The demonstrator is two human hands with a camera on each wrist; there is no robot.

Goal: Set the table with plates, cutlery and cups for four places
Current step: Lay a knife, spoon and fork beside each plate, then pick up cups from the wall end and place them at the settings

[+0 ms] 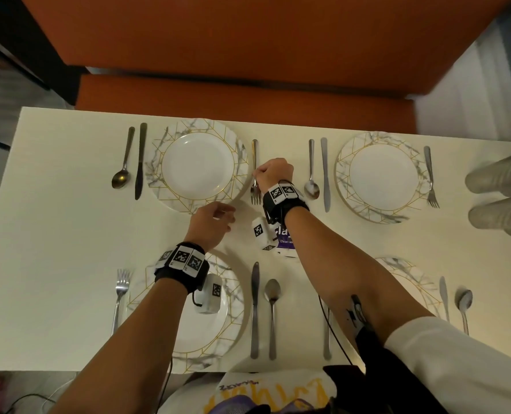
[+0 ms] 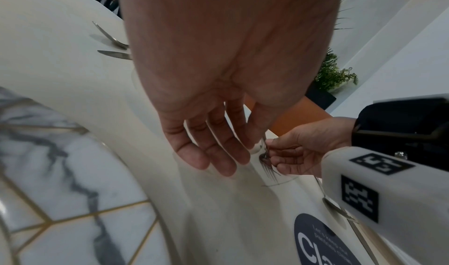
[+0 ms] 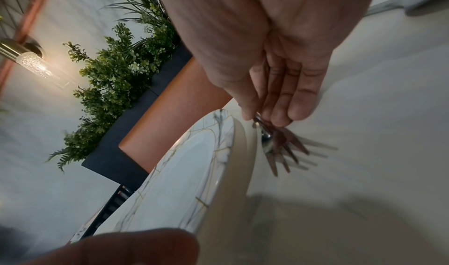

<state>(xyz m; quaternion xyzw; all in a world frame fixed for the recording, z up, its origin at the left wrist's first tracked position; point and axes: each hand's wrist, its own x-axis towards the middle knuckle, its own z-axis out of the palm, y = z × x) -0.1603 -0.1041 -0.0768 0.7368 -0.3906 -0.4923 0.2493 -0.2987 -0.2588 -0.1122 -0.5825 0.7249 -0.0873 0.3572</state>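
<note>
Four marble-patterned plates lie on the white table [image 1: 69, 234]. My right hand [image 1: 258, 174] pinches a fork [image 1: 255, 186] at its neck, just right of the far left plate [image 1: 197, 165], tines pointing toward me and close to the tabletop. The right wrist view shows the right hand's thumb and fingers [image 3: 279, 113] closed on the fork [image 3: 284, 150] beside the plate's rim [image 3: 226, 154]. My left hand [image 1: 228, 218] hovers by that plate's near edge, its fingers [image 2: 218, 154] relaxed and holding nothing. Ribbed cups [image 1: 499, 177] lie at the right edge.
Spoons and knives flank the far right plate [image 1: 379, 177], the near left plate [image 1: 233, 318] and the near right plate [image 1: 409, 279], which my right arm partly hides. A purple sticker [image 1: 285, 237] marks the table's middle. An orange bench [image 1: 248, 94] runs along the far side.
</note>
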